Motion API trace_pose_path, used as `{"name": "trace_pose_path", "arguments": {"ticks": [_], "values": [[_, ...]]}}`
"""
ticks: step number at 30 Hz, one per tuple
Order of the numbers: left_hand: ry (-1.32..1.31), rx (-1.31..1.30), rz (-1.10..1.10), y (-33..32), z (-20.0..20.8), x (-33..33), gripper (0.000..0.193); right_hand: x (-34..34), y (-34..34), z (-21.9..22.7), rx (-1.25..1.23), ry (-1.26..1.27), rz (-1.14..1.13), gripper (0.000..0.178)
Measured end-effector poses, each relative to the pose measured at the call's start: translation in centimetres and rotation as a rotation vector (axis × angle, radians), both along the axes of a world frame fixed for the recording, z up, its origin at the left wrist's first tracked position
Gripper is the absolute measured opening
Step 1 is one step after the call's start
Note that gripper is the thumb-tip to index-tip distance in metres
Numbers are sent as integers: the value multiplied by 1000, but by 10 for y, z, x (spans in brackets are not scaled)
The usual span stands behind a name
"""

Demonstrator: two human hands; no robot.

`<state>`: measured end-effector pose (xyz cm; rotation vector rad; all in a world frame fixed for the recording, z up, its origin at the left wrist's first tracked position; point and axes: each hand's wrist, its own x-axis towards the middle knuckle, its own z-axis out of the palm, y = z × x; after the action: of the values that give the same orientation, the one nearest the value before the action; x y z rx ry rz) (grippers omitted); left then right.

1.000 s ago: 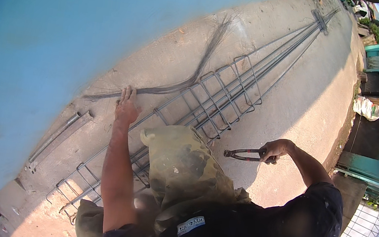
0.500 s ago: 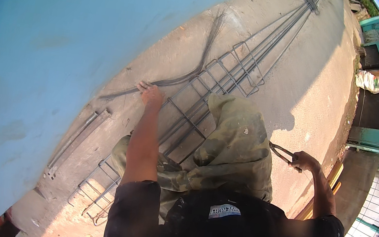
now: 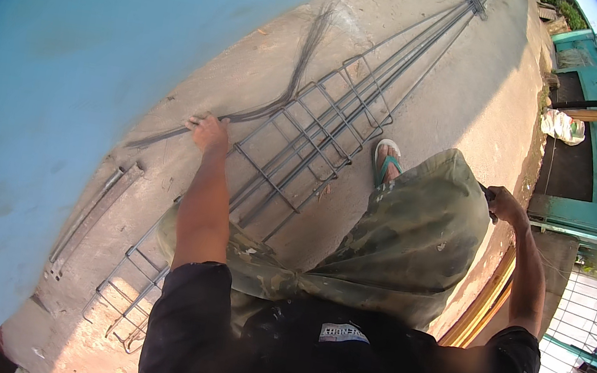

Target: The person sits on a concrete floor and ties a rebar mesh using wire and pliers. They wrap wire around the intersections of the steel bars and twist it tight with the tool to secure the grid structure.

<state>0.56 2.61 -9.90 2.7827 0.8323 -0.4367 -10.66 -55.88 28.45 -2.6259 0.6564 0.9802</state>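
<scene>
My left hand [image 3: 208, 132] rests on a long bundle of thin dark wire [image 3: 257, 111] on the ground, fingers bent over it near its left end. Beside the wire lies a rebar cage [image 3: 323, 121] of long bars and rectangular stirrups, passing under my legs. Out to the right, my right hand [image 3: 507, 206] is closed round the dark handles of pincers [image 3: 487, 192]. My raised knee hides most of that tool.
A blue surface [image 3: 84, 80] fills the left side. Two short tubes [image 3: 93, 211] lie beside it. My sandaled foot [image 3: 387, 161] stands by the cage. Yellowish lengths of timber [image 3: 480, 304], a white sack [image 3: 564, 126] and wire mesh [image 3: 578, 317] are on the right.
My right knee has swung right, uncovering more of the cage and my foot, and now covers most of the pincers. The view has shifted slightly. My left hand stays at the wire.
</scene>
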Motion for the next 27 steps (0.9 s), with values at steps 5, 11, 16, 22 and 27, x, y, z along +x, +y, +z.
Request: {"name": "trace_pose_path", "arguments": {"ticks": [5,11,16,22,27], "values": [[-49,20,84,-8,5,-4,76,80,-78,-96,249,-71,-36,22],[-84,83,157,-9,-21,3,82,179,-185,-247,-151,-180,759,29],[-7,130,181,-11,-17,3,88,280,-28,-310,428,-569,431,37],[88,93,180,-1,-32,-8,91,245,107,-332,761,-293,395,44],[125,73,194,-4,-33,4,91,235,118,-349,1053,-199,-49,39]]}}
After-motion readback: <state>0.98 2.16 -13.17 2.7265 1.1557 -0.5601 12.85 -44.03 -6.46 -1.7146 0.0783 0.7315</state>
